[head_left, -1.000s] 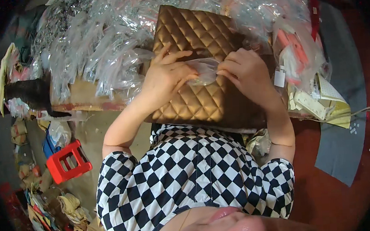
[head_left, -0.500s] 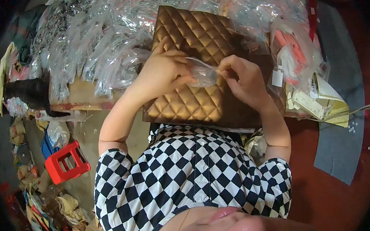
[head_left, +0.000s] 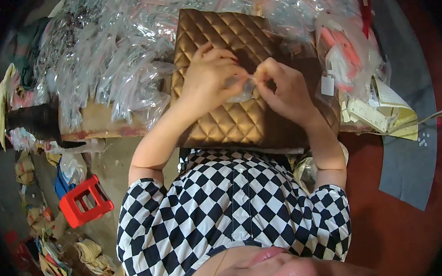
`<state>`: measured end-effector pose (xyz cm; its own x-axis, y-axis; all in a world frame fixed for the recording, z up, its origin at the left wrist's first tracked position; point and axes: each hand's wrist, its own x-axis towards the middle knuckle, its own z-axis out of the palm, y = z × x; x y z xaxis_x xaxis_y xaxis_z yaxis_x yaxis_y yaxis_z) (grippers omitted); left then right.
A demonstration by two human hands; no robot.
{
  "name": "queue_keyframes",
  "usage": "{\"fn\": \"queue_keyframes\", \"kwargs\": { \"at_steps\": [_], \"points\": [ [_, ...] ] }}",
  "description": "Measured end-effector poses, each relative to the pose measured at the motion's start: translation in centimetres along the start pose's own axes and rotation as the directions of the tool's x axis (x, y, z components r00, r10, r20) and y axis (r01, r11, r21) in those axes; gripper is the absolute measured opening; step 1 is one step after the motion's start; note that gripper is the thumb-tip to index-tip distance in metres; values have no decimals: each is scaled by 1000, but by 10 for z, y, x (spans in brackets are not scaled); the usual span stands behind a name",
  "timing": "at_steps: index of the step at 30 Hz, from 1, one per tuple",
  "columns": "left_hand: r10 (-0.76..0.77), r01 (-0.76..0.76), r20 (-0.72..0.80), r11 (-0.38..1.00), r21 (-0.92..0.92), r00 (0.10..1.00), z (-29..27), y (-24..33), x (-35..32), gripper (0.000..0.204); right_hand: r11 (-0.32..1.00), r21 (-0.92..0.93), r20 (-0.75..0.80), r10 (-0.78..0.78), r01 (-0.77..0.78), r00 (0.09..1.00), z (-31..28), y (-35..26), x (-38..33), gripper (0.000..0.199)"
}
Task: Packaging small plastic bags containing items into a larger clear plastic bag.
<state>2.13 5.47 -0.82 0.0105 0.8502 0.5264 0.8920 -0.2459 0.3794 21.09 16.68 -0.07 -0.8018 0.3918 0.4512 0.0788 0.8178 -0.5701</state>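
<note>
Both hands meet above a brown quilted cushion (head_left: pixel 220 125) with a diamond pattern. Between them is a small clear plastic bag (head_left: pixel 246 91). My left hand (head_left: pixel 212 82) curls round the bag's left side, its fingers bent and closed. At the bag's right upper corner my right hand (head_left: pixel 279 85) pinches the edge between thumb and forefinger. Fingers partly cover the bag, and I cannot make out whether anything is inside it.
A heap of clear zip bags (head_left: pixel 113 58) covers the table's left and far side. To the right lie a bag with pinkish-red pieces (head_left: pixel 346 57) and yellow papers (head_left: pixel 401 112). A red plastic stool (head_left: pixel 85 201) stands on the floor at left, near scraps (head_left: pixel 91 255).
My hands have drawn closer together, the left moving right toward the other. Less of the bag now shows between them. The view has shifted slightly.
</note>
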Motion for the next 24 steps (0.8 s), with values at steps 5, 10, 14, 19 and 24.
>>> {"fn": "queue_keyframes", "kwargs": {
  "at_steps": [5, 10, 14, 19, 24],
  "points": [
    [-301, 303, -84, 953, 22, 950, -2, -49, -34, 16, 989, 118, -35, 95, -91, 995, 3, 3, -2, 17],
    [-604, 538, 230, 399, -742, 763, 12, -33, -37, 17, 883, 385, -7, 294, -268, 956, 13, 9, -1, 22],
    [-506, 475, 188, 529, -703, 841, 38, -17, -27, 19, 978, -14, 231, 207, -209, 951, 24, 24, -18, 37],
    [-345, 266, 49, 616, -742, 937, 33, 0, -11, 23, 933, 3, 133, 357, -360, 925, -54, -1, -80, 25],
    [-302, 330, 204, 937, -117, 931, 40, -60, 37, 38, 649, -52, 136, 758, -759, 638, -154, 12, -204, 19]
  ]
}}
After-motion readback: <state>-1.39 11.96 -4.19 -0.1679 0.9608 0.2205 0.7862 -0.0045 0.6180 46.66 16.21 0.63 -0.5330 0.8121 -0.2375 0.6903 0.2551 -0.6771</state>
